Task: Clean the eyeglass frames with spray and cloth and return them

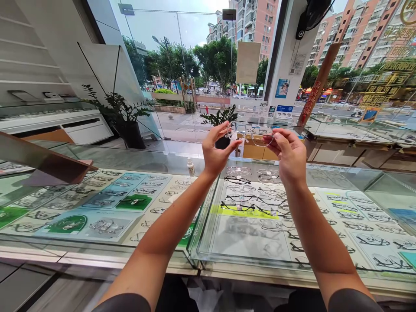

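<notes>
A pair of eyeglasses (261, 138) with thin, clear round rims is held up above the glass counter, at about the height of the window sill. My left hand (216, 151) pinches its left rim between thumb and fingers. At the right end, my right hand (291, 158) grips the frame near the hinge, thumb in front and fingers behind. Both arms are stretched forward over the display case (237, 255). Below the hands, inside the case, lie rows of spectacle frames (238, 208), some dark and some clear.
A small white spray bottle (190, 167) stands on the counter left of my left forearm. A tilted brown-framed panel (69, 167) rests at the far left. Potted plants (130, 125) stand by the glass front. Another counter (354, 151) runs along the right window.
</notes>
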{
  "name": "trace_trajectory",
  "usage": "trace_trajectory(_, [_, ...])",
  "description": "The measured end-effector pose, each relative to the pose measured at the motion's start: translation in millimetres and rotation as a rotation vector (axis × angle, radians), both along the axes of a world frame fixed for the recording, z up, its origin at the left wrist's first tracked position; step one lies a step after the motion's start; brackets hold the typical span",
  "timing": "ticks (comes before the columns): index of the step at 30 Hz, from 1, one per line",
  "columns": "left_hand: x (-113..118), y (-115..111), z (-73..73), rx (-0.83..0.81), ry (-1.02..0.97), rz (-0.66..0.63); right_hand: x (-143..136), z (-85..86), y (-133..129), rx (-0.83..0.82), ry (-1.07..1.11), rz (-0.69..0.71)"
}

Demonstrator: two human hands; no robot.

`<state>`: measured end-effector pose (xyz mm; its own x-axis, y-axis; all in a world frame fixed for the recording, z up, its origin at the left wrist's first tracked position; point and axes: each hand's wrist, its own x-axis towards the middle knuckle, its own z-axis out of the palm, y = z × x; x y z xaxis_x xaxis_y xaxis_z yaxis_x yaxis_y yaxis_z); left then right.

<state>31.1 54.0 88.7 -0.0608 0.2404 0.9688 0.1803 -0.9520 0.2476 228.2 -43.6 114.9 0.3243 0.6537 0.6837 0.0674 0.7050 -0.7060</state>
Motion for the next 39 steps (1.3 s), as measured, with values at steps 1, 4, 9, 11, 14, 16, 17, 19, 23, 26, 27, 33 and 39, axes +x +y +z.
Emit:
trace_trajectory(1, [0, -3, -0.4, -0.012, 0.013, 0.001, 0, 1.0, -3, 0.007, 0.0, 0.002])
trace_trajectory(4, [-4, -13, -4.8, -0.053, 0.04, -0.008, 3, 3.1, -10, 0.034, -0.035, 0.014])
trace_trajectory(9, [-20, -28, -28.9, -0.105, 0.159, -0.085, 13, -7.9, -21, -0.078, -0.309, 0.001])
trace_trajectory(11, [-25, -35, -42.0, -0.093, 0.205, -0.074, 13, -19.5, -23, -0.127, -0.405, -0.018])
trace_trajectory(14, [-28, -45, -59.0, -0.053, 0.233, 0.036, 11, -39.0, -24, -0.141, -0.527, -0.028])
trace_trajectory(16, [-29, -51, -66.0, -0.028, 0.267, 0.09, 9, -49.8, -23, -0.129, -0.583, -0.017])
trace_trajectory(17, [-28, -53, -68.2, -0.025, 0.285, 0.098, 9, -54.0, -22, -0.124, -0.597, -0.011])
trace_trajectory(19, [-27, -54, -70.7, -0.036, 0.31, 0.076, 9, -60.4, -19, -0.122, -0.607, -0.006])
trace_trajectory(23, [-25, -51, -73.2, -0.1, 0.338, -0.077, 11, -69.3, -11, -0.145, -0.592, 0.015])
trace_trajectory(26, [-24, -47, -76.0, -0.163, 0.356, -0.186, 14, -76.5, -7, -0.178, -0.563, 0.055])
trace_trajectory(27, [-24, -46, -77.2, -0.193, 0.357, -0.218, 16, -79.1, -6, -0.193, -0.549, 0.075])
trace_trajectory(33, [-21, -43, -84.2, -0.362, 0.312, -0.409, 21, -91.4, 0, -0.381, -0.413, 0.277])
trace_trajectory(39, [-20, -50, -78.8, -0.438, 0.309, -0.413, 17, -95.5, 3, -0.505, -0.269, 0.442])
